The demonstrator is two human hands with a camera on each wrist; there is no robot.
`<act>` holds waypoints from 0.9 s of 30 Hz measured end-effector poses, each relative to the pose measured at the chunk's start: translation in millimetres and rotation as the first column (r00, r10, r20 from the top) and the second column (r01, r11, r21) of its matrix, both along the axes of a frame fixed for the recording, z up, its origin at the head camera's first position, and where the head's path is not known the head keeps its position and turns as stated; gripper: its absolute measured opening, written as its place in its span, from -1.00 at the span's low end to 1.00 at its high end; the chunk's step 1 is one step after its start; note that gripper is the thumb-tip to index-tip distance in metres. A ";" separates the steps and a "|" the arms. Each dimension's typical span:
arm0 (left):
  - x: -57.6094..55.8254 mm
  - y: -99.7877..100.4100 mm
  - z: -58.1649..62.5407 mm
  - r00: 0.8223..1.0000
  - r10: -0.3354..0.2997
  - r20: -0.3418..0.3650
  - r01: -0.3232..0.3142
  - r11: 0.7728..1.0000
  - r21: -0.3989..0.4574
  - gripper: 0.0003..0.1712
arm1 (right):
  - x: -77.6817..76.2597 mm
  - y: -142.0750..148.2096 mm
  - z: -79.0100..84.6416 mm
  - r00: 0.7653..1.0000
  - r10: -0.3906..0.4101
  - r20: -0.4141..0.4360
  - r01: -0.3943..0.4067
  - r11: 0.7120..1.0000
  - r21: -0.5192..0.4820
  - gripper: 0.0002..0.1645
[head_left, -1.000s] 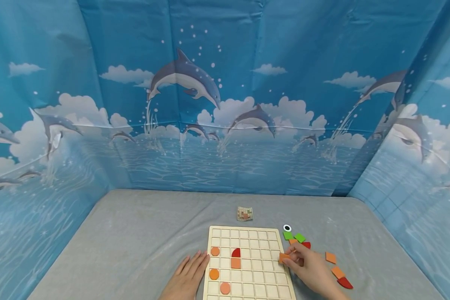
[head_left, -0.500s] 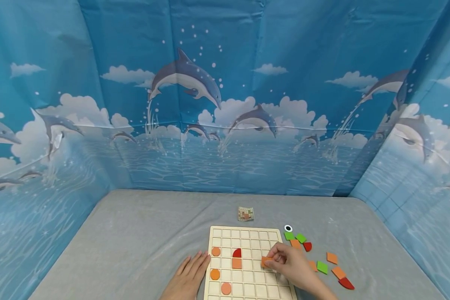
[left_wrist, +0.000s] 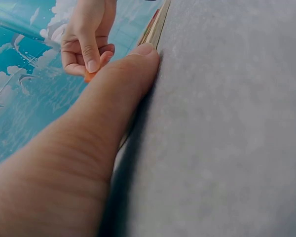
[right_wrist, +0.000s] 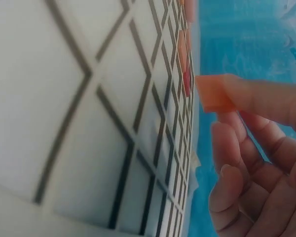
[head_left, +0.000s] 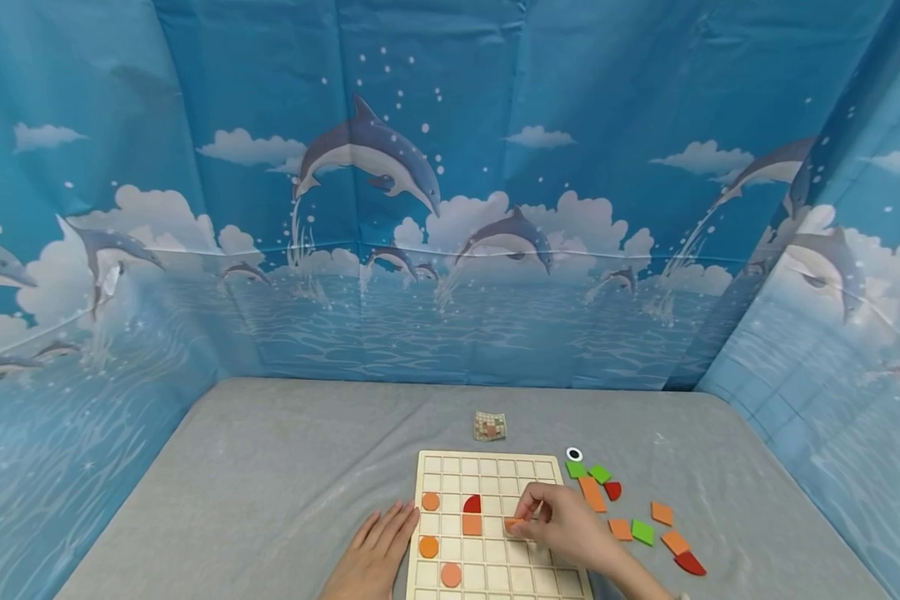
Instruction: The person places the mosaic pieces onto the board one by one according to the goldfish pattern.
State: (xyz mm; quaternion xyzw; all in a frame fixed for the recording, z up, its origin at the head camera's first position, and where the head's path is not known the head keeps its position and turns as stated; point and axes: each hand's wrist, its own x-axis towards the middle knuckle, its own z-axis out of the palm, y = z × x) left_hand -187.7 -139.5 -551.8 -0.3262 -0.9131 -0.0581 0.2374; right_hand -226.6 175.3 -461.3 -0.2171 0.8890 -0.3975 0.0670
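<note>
My right hand (head_left: pixel 562 521) pinches an orange square tile (right_wrist: pixel 214 94) between thumb and fingers, held close over the middle of a wooden grid board (head_left: pixel 521 579). My left hand (head_left: pixel 375 550) lies flat with straight fingers, its fingertips at the board's left edge. On the board, a red quarter-circle tile (head_left: pixel 472 504) sits directly above an orange square tile (head_left: pixel 472 524). Several orange round tiles (head_left: pixel 428 547) occupy cells near the left side. In the left wrist view, the left thumb (left_wrist: pixel 138 61) is against the board's side.
Right of the board lie loose tiles: green squares (head_left: pixel 642 533), orange squares (head_left: pixel 662 513), red quarter-circles (head_left: pixel 690 564) and a white ring-like piece with a black centre (head_left: pixel 574 454). A small card with a grid picture (head_left: pixel 490 426) lies behind the board on the grey cloth (head_left: pixel 270 483).
My right hand has carried the orange square tile leftward from the board's right edge to over its middle. The left hand has stayed in place.
</note>
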 end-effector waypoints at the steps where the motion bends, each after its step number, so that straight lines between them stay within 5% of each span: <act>1: -0.1 -0.3 -0.1 1.000 -0.001 -0.001 0.001 1.000 0.002 0.20 | -1.0 -1.1 0.7 1.000 0.005 0.001 -0.005 1.000 0.004 -0.83; 27: -0.6 -0.4 2.3 1.000 -0.005 0.006 0.005 1.000 0.002 0.27 | -12.3 -32.1 -3.5 0.996 0.033 -0.087 -0.021 0.990 0.141 -0.82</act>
